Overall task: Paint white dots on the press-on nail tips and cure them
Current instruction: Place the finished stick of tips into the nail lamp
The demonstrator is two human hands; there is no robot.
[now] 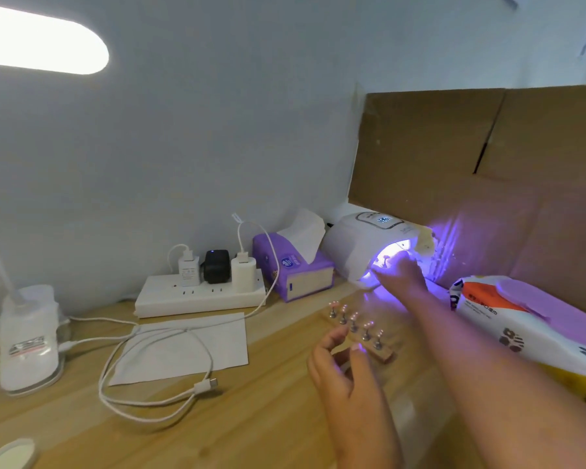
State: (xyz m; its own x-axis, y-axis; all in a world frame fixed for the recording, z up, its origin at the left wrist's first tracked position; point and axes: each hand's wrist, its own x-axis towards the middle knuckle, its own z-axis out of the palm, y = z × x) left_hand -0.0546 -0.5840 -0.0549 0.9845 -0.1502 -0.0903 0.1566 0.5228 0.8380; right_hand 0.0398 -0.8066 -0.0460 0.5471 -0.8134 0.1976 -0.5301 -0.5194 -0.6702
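A wooden holder (369, 340) lies on the desk with several pink nail tips (354, 316) standing on small metal stands. My left hand (345, 377) hovers at its near left side, fingers loosely curled and holding nothing. A white curing lamp (359, 252) at the back glows violet, its display lit. My right hand (401, 270) reaches into the lamp's mouth and pinches a small nail tip stand (384, 262) there. Glare washes out its fingertips.
A cardboard panel (487, 164) stands behind the lamp. A wet-wipes pack (508, 319) lies on the right and a purple tissue box (295, 265) left of the lamp. A power strip (200, 296), a white cable (156, 367), a paper sheet (183, 346) and a lamp base (27, 343) fill the left.
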